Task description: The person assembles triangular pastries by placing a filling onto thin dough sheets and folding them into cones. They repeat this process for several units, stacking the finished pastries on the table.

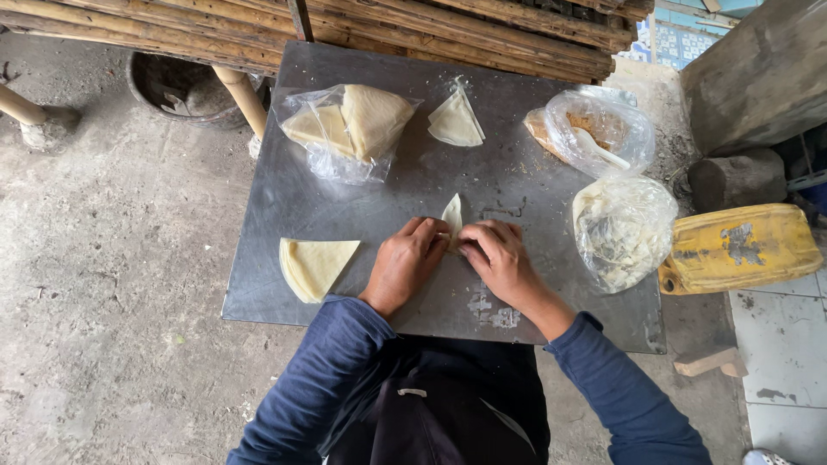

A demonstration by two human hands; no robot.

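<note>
Both hands' fingertips [444, 234] pinching dough wrapper [452, 212]

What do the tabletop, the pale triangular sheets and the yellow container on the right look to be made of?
Tabletop: seemingly sheet metal, dull grey, scuffed, with a faint sheen. Triangular sheets, like the stack beside the left hand: probably thin dough wrappers, matte, cream, pliable. Yellow container: likely plastic, worn and stained, with moulded rounded edges.
</note>
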